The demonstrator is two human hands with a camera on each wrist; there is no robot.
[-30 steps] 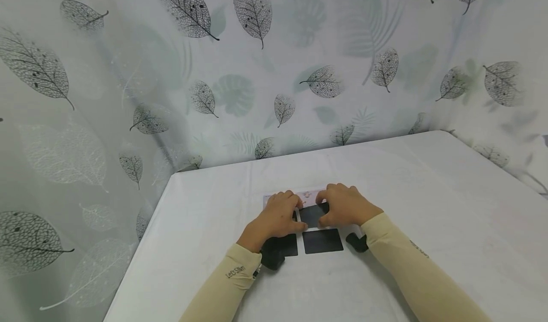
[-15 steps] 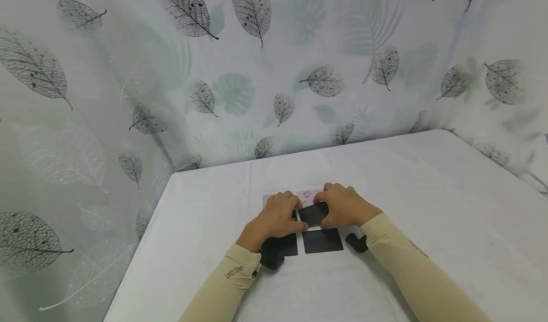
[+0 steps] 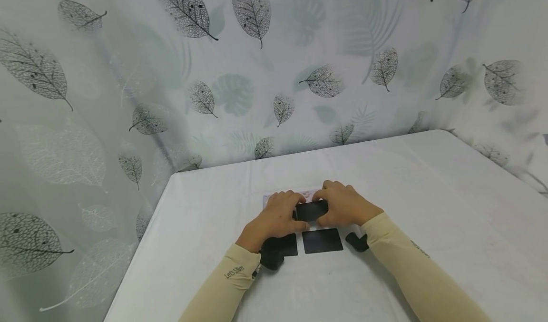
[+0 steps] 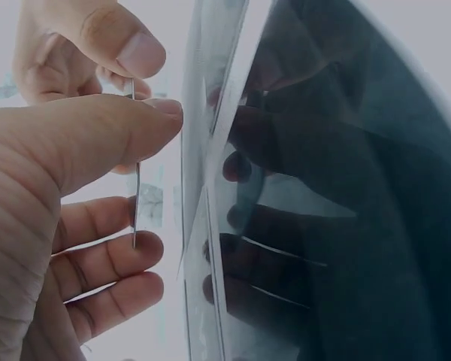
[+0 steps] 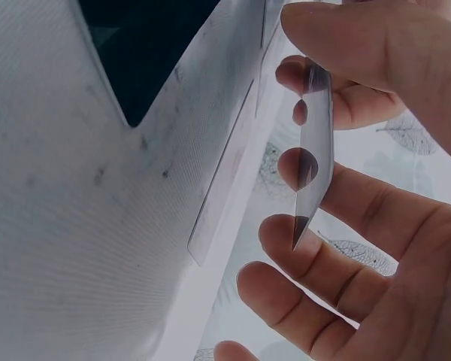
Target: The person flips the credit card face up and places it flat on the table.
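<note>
Between my hands in the head view, a thin black card [image 3: 312, 211] is raised and tilted. My right hand [image 3: 346, 205] pinches it between thumb and fingertips; the right wrist view shows this card [image 5: 314, 158] nearly edge-on. My left hand [image 3: 278, 213] curls at the left end of the raised card, with a dark card edge between its thumb and fingers. In the left wrist view a thin card [image 4: 137, 203] stands edge-on against the left fingertips, and the right thumb [image 4: 139, 56] comes in above. Whether this is a second card, I cannot tell.
Two black cards lie on the white table [image 3: 406, 184] nearer me, one at left [image 3: 288, 245] and one at right [image 3: 322, 241]. Pale, pinkish patterned cards [image 3: 309, 195] lie just beyond my hands. Black wrist devices hang below both wrists. A leaf-print curtain [image 3: 282, 65] surrounds the table.
The black card in my right hand has tipped up off the table and shifted slightly left, toward the left hand. The left hand has barely moved.
</note>
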